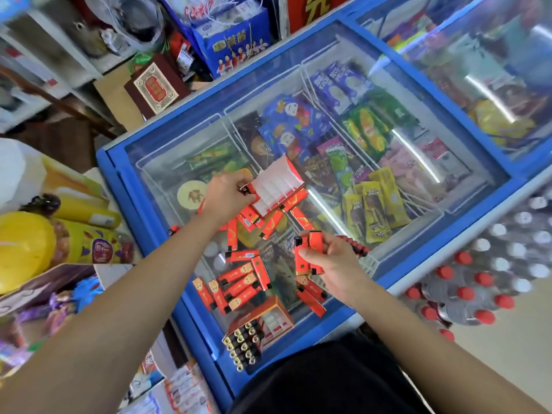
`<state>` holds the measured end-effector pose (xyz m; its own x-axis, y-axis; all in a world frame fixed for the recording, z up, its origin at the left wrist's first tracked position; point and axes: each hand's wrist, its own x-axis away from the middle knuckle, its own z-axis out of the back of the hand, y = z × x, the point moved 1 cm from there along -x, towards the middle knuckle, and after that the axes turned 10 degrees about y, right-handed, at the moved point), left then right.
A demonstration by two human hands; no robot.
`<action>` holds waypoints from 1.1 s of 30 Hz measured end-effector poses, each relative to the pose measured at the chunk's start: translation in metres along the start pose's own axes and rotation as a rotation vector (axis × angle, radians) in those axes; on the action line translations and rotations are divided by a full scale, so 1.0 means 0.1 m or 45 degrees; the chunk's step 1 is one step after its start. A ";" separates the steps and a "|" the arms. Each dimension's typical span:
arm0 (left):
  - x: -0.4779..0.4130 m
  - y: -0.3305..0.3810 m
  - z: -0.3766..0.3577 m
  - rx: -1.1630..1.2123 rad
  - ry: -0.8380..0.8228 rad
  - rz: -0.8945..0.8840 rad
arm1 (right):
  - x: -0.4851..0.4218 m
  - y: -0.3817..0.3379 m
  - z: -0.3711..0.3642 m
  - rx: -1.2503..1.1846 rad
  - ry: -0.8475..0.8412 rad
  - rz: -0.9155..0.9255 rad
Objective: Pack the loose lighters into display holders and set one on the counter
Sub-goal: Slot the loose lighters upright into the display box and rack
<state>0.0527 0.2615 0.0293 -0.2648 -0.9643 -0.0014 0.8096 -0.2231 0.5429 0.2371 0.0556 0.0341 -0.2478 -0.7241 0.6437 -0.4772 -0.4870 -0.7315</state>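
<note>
Shop interior, with a glass freezer lid (140, 222) serving as worktop. The open holder (277, 186) lies at 12 o'clock on it, white compartments facing up, its long axis running from 8 to 2 o'clock. The left hand (228, 195) is the nearer one, pinching a single lighter (246, 191) at the holder's 8 o'clock end. The right hand (328, 261) grips a bundle of lighters (309, 255), and from it the holder lies toward 11 o'clock, apart. Loose lighters (239, 282) are scattered between the hands. A second holder (254, 333), partly filled, stands at 6 o'clock.
</note>
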 end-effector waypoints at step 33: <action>1.33 -0.14 -0.33 0.083 0.046 0.141 | -0.81 -0.29 -0.71 1.186 -0.046 0.791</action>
<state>0.0236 0.1313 -0.0058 -0.1556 -0.9873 0.0322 0.7968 -0.1062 0.5948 0.2105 0.1629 0.0191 -0.1916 -0.9750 0.1124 0.5420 -0.2006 -0.8161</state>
